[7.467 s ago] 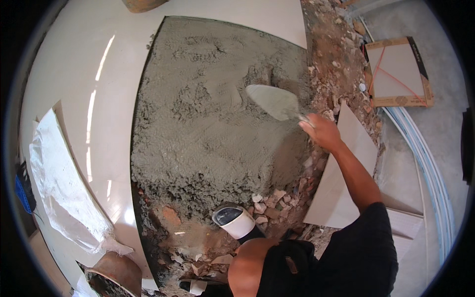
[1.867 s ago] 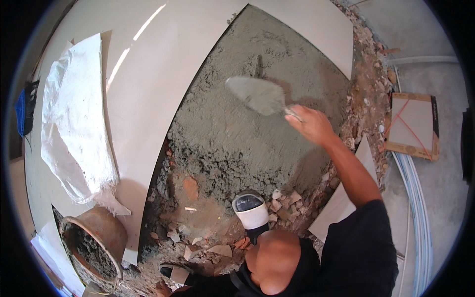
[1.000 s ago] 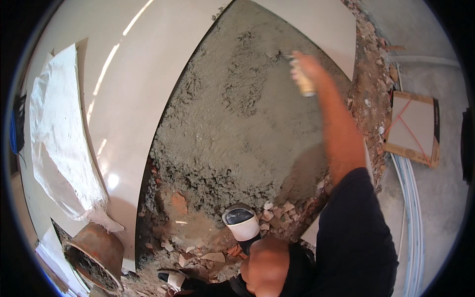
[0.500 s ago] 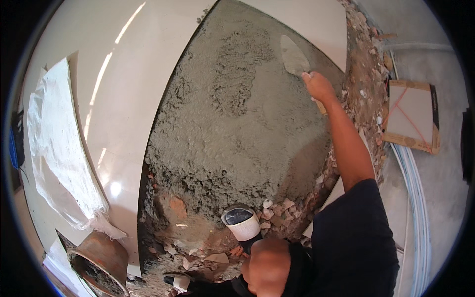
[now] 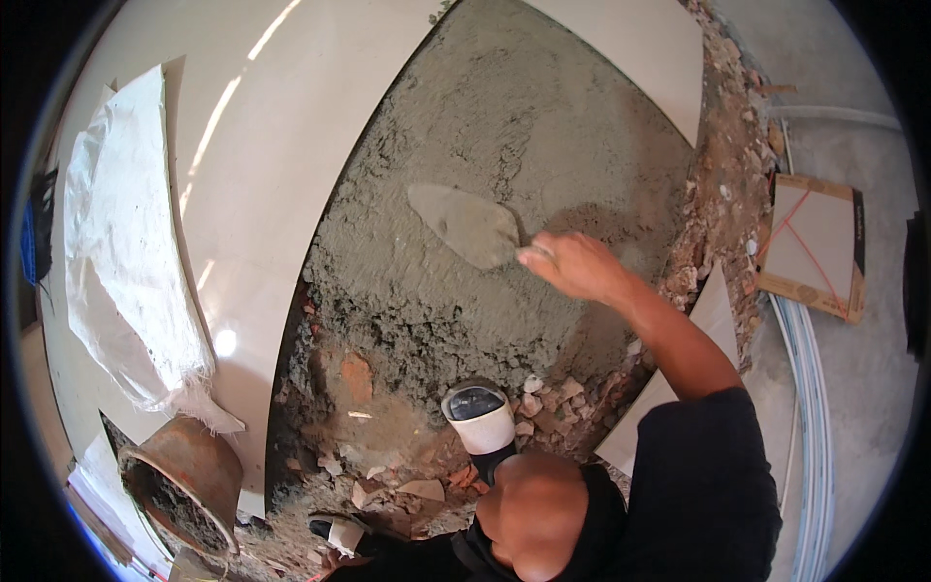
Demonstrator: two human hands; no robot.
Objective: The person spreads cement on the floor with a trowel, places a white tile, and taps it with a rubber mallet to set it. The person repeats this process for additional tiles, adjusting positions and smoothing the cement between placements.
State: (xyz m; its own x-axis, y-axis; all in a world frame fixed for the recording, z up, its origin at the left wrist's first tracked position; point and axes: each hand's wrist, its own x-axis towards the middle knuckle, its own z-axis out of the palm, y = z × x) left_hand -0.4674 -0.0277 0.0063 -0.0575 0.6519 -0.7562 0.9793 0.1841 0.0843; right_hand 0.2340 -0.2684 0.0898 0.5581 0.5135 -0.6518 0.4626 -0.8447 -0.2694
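Observed from my station: right hand (image 5: 574, 264) closed round a trowel (image 5: 465, 228), blade pointing far-left over the wet mortar bed (image 5: 407, 291). Left hand (image 5: 335, 561), near edge, mostly hidden; grip I couldn't tell.

small pale lettering runs down the black band (image 5: 858, 231) on the right edge of the flat, cardboard-edged box (image 5: 818, 242); faint dark print marks its brown lower strip (image 5: 805, 295). all is too tiny to read clearly.
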